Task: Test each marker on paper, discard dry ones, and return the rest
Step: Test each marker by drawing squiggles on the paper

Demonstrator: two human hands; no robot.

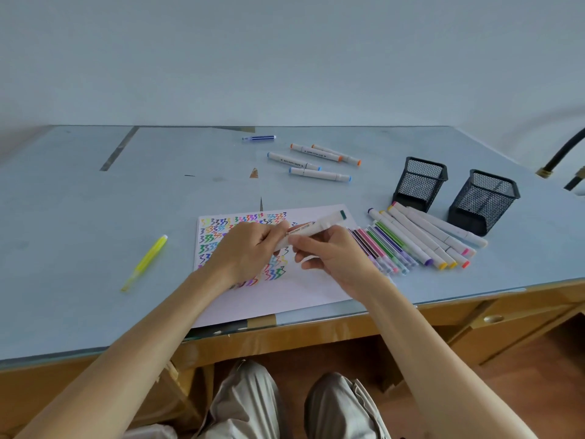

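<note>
Both hands grip one white marker (311,229) above the paper (304,280): left hand (250,248) and right hand (329,253) curled round its barrel.

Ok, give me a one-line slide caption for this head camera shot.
Both hands hold a white marker over the scribble-covered test paper, beside a row of markers and two mesh pen holders.

A blue-grey desk top (95,201) under a glass sheet fills the middle of the view, and serves as the landmark for the rest. Behind it rises a plain pale wall (285,58). Below its near edge runs the wooden desk front (316,334), with a drawer pull (493,319) toward the right. Under that edge show the person's knees in light grey trousers (250,403). Off the desk's far right corner, a dark chair frame (566,150) pokes in.
</note>
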